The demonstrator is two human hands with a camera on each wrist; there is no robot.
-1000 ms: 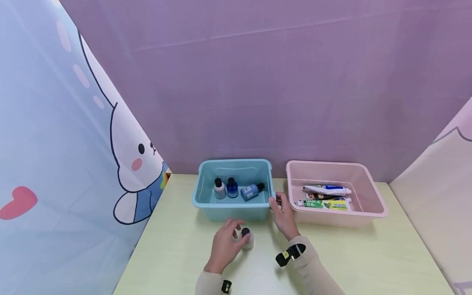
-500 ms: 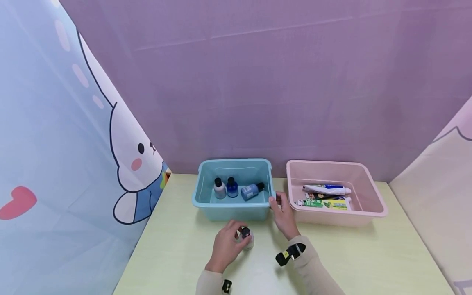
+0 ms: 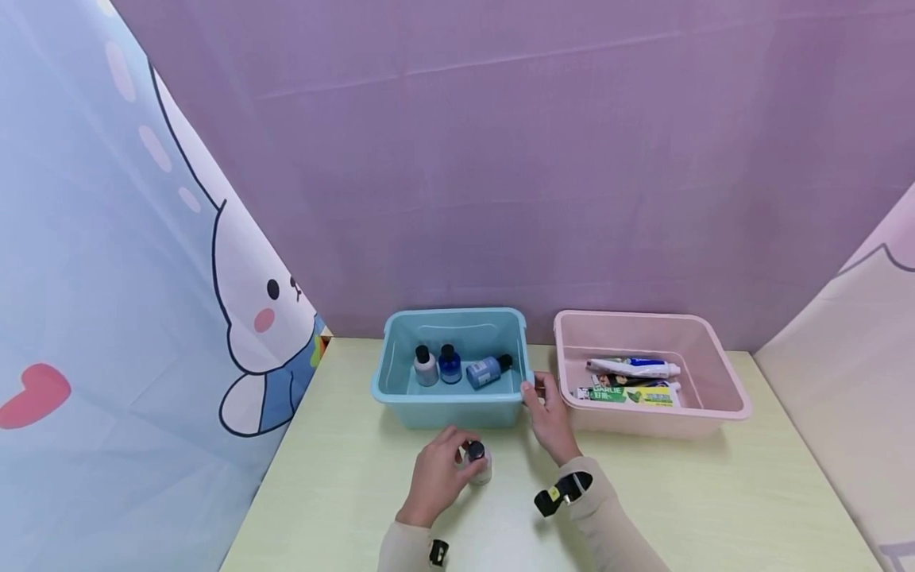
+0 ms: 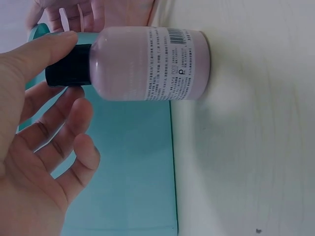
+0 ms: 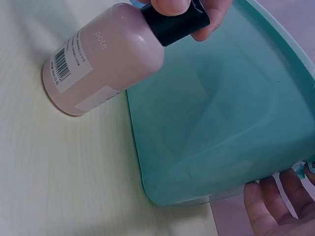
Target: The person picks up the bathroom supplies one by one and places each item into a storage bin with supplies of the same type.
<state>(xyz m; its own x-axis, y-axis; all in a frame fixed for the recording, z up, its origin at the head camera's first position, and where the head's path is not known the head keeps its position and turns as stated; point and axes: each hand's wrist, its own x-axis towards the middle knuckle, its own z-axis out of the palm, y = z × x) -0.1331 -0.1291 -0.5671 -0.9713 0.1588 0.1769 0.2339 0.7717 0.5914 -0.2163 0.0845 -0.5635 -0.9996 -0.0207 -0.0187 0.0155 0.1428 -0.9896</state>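
A small pale pink bottle (image 4: 128, 64) with a black cap (image 4: 69, 66) stands on the table in front of the teal bin (image 3: 450, 413). My left hand (image 3: 437, 477) pinches that cap between thumb and fingers; the other fingers curl loosely below it in the left wrist view. At the bin's front right corner, my right hand (image 3: 552, 421) grips the rim, thumb on top and fingers against the outer side. Inside the bin, a pale bottle (image 3: 426, 370) and a dark blue bottle (image 3: 450, 367) stand upright, while a lighter blue bottle (image 3: 484, 372) lies on its side.
Right of the teal bin stands a pink bin (image 3: 658, 425) holding several toothpaste tubes (image 3: 632, 369) and a green and yellow Darlie pack (image 3: 629, 396). Behind both bins hangs a purple cloth (image 3: 543, 175). A printed curtain (image 3: 143, 318) borders the pale table (image 3: 343, 508) on the left.
My left hand's fingers have closed in on the bottle's black cap. The right hand and both bins have stayed where they were.
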